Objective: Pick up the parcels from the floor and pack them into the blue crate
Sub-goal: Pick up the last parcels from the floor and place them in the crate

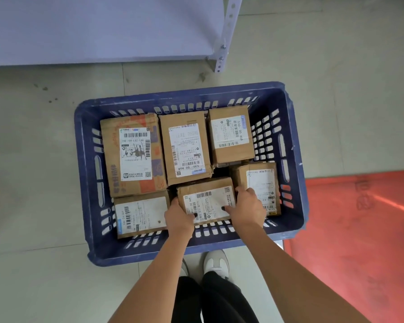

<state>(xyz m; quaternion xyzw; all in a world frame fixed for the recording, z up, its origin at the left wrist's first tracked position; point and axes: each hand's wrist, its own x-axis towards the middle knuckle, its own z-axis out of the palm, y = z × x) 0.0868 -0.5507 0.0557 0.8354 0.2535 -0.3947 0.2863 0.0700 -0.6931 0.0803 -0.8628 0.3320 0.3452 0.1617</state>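
Now gripping the middle front parcel from both sides, left hand and right hand clasped on its ends, low in the blue crate among five other boxes.

Pale tiled floor, marked with a few dark specks toward the far left. A blue crate with slotted walls stands directly on the tiles, its long sides running left to right. A red mat lies flat on the floor just beside the crate's right wall, near its front corner. The foot of a white perforated shelf post rests on the tiles beyond the crate's far rim. Two white shoes stand on the floor just beside the crate's near wall.
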